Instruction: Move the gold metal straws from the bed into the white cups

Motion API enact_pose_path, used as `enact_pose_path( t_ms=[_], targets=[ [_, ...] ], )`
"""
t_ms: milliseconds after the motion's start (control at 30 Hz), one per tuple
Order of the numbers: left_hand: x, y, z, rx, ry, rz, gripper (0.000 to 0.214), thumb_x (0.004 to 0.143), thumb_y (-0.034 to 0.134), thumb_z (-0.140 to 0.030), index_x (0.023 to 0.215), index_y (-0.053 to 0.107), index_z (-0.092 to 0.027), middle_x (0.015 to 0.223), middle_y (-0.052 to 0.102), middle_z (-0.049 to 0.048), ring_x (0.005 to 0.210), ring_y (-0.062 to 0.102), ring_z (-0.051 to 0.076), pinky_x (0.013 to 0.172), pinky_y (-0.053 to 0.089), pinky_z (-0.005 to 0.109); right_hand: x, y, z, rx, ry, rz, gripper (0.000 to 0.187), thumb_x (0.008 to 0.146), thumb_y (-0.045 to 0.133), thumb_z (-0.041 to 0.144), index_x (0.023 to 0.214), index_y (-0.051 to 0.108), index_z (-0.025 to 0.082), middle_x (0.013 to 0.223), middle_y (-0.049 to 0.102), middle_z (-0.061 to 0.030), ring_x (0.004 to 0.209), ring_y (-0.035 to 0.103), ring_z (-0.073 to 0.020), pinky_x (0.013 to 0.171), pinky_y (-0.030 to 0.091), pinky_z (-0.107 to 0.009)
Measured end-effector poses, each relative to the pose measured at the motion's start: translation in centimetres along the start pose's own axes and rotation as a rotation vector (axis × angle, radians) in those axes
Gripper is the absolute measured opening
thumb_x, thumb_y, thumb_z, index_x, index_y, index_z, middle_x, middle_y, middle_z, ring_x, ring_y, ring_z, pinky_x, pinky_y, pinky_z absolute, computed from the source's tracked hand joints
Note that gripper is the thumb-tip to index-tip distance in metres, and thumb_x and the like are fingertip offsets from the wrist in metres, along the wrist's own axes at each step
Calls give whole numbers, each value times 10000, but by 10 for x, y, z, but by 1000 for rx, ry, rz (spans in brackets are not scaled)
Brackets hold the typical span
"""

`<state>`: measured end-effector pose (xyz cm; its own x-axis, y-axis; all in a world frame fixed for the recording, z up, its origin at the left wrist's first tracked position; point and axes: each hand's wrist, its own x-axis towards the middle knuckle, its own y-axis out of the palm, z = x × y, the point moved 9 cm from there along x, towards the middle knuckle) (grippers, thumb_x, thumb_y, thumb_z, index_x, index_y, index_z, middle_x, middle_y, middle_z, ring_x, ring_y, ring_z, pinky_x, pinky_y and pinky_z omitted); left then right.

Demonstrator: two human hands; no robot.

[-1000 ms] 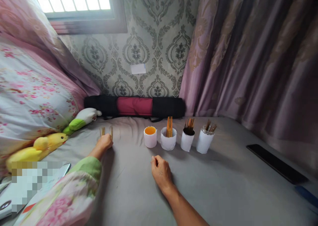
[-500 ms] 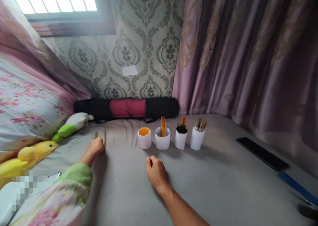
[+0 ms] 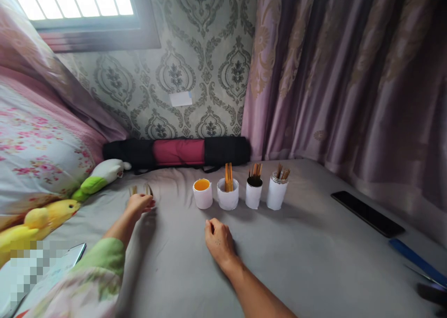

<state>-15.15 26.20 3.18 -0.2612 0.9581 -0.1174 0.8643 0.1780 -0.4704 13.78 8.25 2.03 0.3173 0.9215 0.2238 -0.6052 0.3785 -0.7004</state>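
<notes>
My left hand point(image 3: 141, 203) is low over the bed at the left, its fingers curled together. Thin light-brown sticks point(image 3: 133, 190) show just beyond it, and more slender pieces point(image 3: 149, 190) rise by its fingertips. Whether the fingers grip any of these is hidden. Closed in a loose fist, my right hand point(image 3: 219, 241) rests on the sheet with nothing visible in it. Beyond it stand a white cup with an orange inside point(image 3: 203, 197), a wide white cup point(image 3: 228, 200) with orange-brown sticks, a white cup with a dark inside point(image 3: 253, 197) and a white-wrapped jar point(image 3: 277, 196), both holding sticks.
A black and red rolled bag point(image 3: 179, 151) lies along the wall. Plush toys point(image 3: 56, 214) and a floral pillow point(image 3: 42, 145) are at the left. A black phone point(image 3: 366, 213) and a blue-handled tool point(image 3: 417, 262) lie on the grey sheet point(image 3: 296, 267) at the right.
My left hand has shifted slightly right and turned, so its fingers now show beside the slender pieces. My right hand and the cups have stayed put; the view has shifted slightly.
</notes>
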Motion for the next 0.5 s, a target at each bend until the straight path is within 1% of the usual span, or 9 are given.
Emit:
enact_pose_path(
  t_ms=[100, 167, 267, 367, 500],
  targets=[
    [-12, 17, 7, -229, -79, 72, 41, 646, 532, -83, 620, 516, -110, 631, 625, 98, 582, 610, 163, 497, 480, 236, 1, 0, 0, 4, -1, 1, 273, 853, 372, 282, 680, 569, 206, 654, 652, -27, 572, 553, -118, 513, 222, -241],
    [-20, 25, 11, -357, -116, 85, 43, 684, 511, -67, 658, 521, -100, 649, 624, 89, 573, 605, 133, 500, 486, 213, 1, 0, 0, 3, 1, -2, 269, 852, 375, 282, 681, 569, 206, 658, 654, -28, 576, 553, -120, 514, 224, -240],
    [-32, 33, 14, -551, -168, 94, 95, 726, 467, -23, 708, 533, -88, 647, 612, 62, 530, 584, 92, 487, 486, 180, 1, -1, 0, 7, 1, 0, 274, 853, 373, 285, 679, 569, 206, 652, 654, -29, 571, 550, -119, 514, 226, -237],
    [-45, 40, 15, -744, -213, 118, 162, 735, 434, 35, 743, 550, -78, 653, 607, 47, 517, 572, 64, 486, 485, 148, 0, -2, 0, 9, 3, 5, 281, 854, 371, 290, 674, 570, 206, 639, 650, -30, 563, 545, -118, 510, 224, -237],
    [-60, 44, 18, -897, -231, 136, 194, 741, 438, 54, 777, 574, -80, 670, 609, 43, 526, 574, 52, 493, 488, 120, 0, -2, 0, 9, 7, 4, 276, 853, 368, 287, 680, 568, 206, 652, 651, -29, 566, 545, -118, 505, 216, -243]
  ],
)
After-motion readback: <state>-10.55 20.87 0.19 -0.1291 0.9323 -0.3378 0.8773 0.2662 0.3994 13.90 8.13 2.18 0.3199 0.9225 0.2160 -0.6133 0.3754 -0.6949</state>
